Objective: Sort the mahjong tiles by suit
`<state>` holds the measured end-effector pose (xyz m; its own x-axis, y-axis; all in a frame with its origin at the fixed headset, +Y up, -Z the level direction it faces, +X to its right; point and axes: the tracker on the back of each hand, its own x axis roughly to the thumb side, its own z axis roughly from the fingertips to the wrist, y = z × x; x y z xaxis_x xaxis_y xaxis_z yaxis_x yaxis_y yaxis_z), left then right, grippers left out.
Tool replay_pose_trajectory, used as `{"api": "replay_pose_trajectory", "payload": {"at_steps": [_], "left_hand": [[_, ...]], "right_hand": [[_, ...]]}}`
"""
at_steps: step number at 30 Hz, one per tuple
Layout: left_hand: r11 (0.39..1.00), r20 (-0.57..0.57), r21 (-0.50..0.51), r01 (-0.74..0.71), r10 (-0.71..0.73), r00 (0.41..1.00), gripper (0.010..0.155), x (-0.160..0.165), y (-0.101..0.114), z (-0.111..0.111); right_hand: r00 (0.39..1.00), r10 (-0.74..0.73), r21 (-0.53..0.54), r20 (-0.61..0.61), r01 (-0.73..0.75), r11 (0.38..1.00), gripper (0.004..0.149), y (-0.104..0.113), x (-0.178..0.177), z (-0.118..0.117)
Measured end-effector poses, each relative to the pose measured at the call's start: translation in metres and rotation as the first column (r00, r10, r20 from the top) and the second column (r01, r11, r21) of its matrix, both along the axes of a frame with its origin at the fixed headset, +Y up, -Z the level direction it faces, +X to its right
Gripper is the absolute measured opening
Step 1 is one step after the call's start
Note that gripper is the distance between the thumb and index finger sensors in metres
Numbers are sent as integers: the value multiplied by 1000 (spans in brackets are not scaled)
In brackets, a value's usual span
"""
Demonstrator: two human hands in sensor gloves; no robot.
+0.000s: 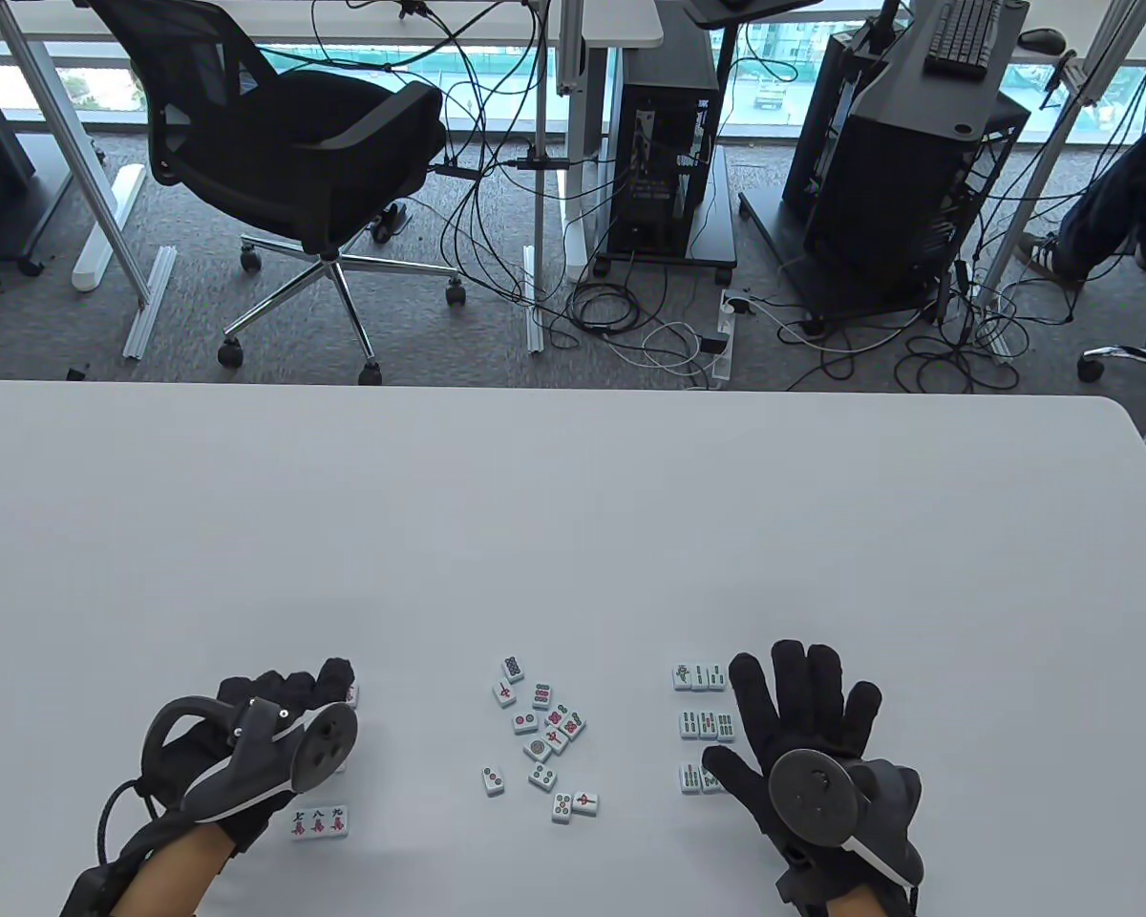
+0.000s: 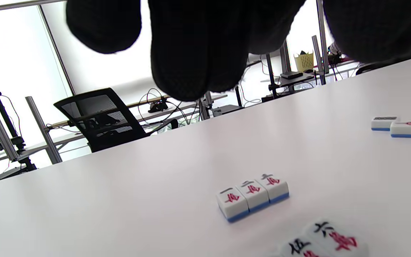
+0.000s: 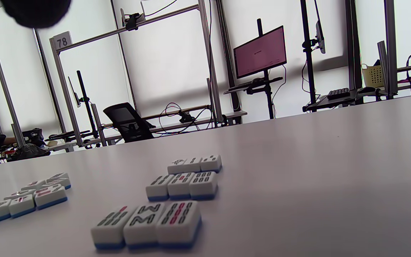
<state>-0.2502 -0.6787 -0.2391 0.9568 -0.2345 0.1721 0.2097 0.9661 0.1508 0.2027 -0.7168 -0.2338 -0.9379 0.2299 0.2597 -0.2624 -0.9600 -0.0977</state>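
White loose tiles (image 1: 540, 737) remained mid-frame, unsorted; left hand (image 1: 277, 726) loosely curled, right hand (image 1: 802, 726) splayed flat, both empty; next, probably pick a tile.

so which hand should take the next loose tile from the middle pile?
Probably right: the right hand is spread flat and empty; the left hand's curled fingers hide any load. The middle pile lies between both.

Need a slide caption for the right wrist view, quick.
Three rows of three bamboo tiles lie face up on the white table; unsorted tiles at left.
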Motion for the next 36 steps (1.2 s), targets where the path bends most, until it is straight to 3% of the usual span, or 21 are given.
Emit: {"api": "replay_pose_trajectory", "payload": {"at_steps": [5,9,15,21,28,36], "left_hand": [[980,19,119,-158,157,987,85,-15,22,8],[978,52,123,-171,165,985,86,-10,18,7],[992,162,81,-99,85,983,79,28,-5,1],[1000,290,12,6,-9,957,68,85,-32,-9],[998,310,-54,14,3,951,58,137,-51,-30],[969,337,-182,165,-96,937,63,158,-68,-24]], "right_hand": [[1000,5,-1,3,-5,1000,81,0,0,0],[1000,6,-1,3,-6,1000,81,0,0,0],[1000,23,-7,0,-23,1000,81,0,-1,0],[1000,15,-11,-3,-15,1000,81,0,-1,0],[1000,-9,-8,-9,9,1000,81,2,-1,1],[1000,-25,-6,-15,25,1000,81,3,-1,1]]}}
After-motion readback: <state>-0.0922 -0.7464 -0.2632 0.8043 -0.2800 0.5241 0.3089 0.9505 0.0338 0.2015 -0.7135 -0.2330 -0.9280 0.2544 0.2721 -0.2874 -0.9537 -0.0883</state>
